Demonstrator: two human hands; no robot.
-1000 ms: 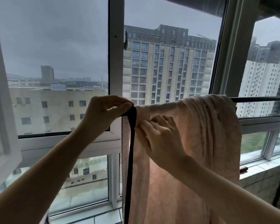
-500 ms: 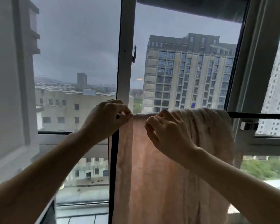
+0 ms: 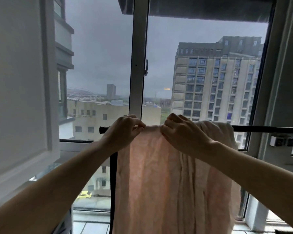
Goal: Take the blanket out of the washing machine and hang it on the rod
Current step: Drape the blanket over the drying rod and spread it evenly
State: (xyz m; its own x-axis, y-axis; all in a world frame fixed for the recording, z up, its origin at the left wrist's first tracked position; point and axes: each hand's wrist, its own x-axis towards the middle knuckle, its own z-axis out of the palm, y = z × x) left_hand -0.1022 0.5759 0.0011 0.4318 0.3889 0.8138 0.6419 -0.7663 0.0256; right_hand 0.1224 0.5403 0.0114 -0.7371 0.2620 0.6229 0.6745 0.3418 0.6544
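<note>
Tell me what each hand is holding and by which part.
Both hands pinch the pink blanket along its top fold, where it drapes over the rod: the left hand at the left end of the fold, the right hand further right.

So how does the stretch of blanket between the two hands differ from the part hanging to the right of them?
The stretch of the thin pale pink blanket between the hands lies flat and smooth over the black metal rod; the right-hand part is bunched into a hump with long folds. The flat stretch glows with daylight; the bunched part looks duller. The left hand and right hand pinch the flat stretch's top edge; nothing holds the bunched part. Both hang from the rod.
</note>
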